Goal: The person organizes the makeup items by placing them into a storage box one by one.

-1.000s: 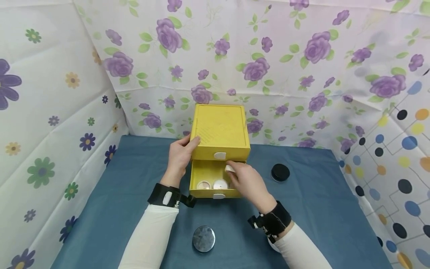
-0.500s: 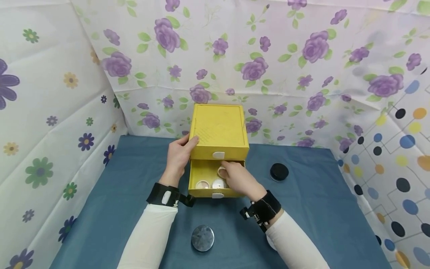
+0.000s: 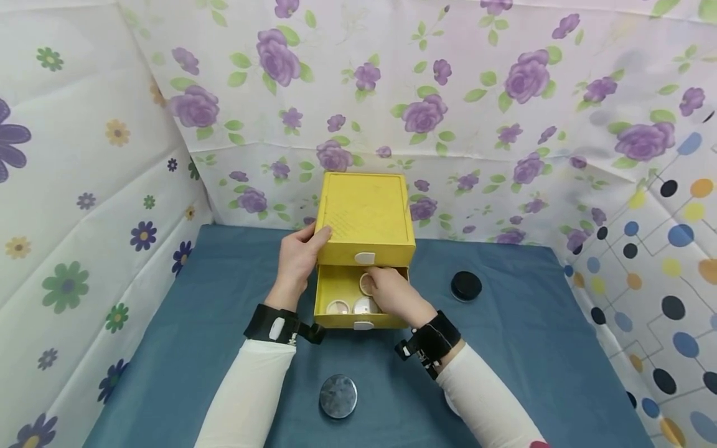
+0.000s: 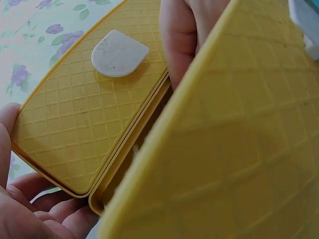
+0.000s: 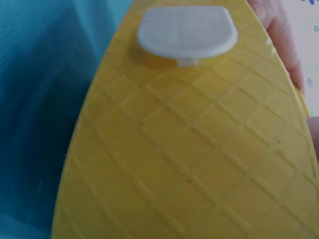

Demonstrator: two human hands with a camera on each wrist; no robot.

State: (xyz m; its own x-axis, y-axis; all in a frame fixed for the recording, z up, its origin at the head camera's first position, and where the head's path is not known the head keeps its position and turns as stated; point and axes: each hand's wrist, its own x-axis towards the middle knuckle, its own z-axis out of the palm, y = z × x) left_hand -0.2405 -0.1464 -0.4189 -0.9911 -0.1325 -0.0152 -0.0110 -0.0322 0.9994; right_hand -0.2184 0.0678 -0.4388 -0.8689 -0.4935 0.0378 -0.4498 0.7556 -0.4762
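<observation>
A yellow two-drawer box [image 3: 366, 208] stands at the back of the table, its lower drawer [image 3: 330, 320] pulled out and its upper one closed. My left hand [image 3: 295, 261] grips the box's left side, thumb at the top edge and fingers [image 4: 65, 211] beneath in the left wrist view. Reaching into the lower drawer, my right hand [image 3: 394, 292] pinches a small round piece with a pale rim [image 3: 366, 284], held tilted. Two more small round white pieces lie at the drawer's front: a left one [image 3: 337, 308] and a right one [image 3: 365, 305]. The right fingertips are partly hidden.
On the blue cloth, a black-topped round jar [image 3: 466, 286] stands right of the box. A dark shiny round lid or tin [image 3: 338, 396] lies in front. A white round thing [image 3: 451, 404] shows partly beneath the right forearm. Patterned cloth walls [image 3: 358, 93] enclose the table.
My right hand has moved left and a little down inside the lower drawer, carrying the small round piece. My left hand keeps its hold on the box.
</observation>
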